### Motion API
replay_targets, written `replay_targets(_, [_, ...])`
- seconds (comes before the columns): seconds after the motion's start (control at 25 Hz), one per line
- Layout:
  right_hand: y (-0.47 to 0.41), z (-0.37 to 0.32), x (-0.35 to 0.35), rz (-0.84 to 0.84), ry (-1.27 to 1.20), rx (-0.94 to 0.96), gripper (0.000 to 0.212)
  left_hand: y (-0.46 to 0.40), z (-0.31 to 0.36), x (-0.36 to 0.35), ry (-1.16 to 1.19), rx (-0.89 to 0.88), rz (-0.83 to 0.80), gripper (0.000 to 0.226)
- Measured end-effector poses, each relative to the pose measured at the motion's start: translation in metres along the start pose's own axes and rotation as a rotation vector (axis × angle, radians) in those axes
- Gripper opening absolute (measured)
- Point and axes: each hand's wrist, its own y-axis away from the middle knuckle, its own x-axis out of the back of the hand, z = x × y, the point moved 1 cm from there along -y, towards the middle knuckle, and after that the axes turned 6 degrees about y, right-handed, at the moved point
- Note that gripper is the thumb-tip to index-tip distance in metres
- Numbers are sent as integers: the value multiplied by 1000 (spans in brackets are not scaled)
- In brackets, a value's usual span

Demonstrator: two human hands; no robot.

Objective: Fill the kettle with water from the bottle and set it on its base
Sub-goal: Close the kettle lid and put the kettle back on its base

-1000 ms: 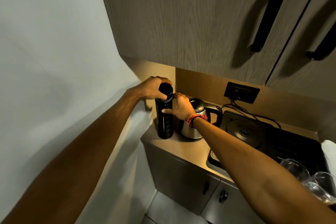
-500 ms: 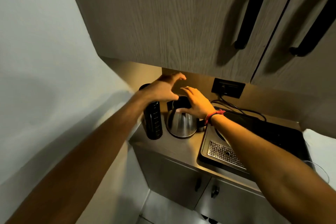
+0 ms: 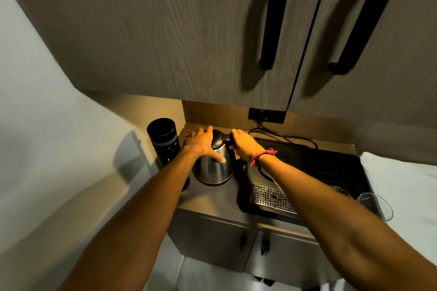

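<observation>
Beneath wooden cupboards, the kettle [image 3: 214, 165] was stood on the tabletop [image 3: 212, 198], its base [image 3: 264, 173] just right. It was steadied by the spread left hand [image 3: 201, 143]; its handle was gripped by the right hand [image 3: 243, 145]. The bottle [image 3: 164, 143] was left standing at far left; filling and seating appeared undone.

Dim warm under-cabinet light; hard shadows; edges warped, soft.

one head view — looking down, close over the counter [image 3: 210, 198].

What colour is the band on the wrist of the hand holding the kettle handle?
Red, a corded wristband on the right hand, seen in the head view.
</observation>
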Motion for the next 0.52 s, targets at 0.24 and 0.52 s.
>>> replay_targets(0.24, [8, 11, 33, 167, -64, -28, 23, 3, 27, 25, 54, -57, 148, 110])
replay_targets(0.52, [37, 67, 95, 182, -200, -242, 31, -5, 96, 47, 159, -249, 250, 77])
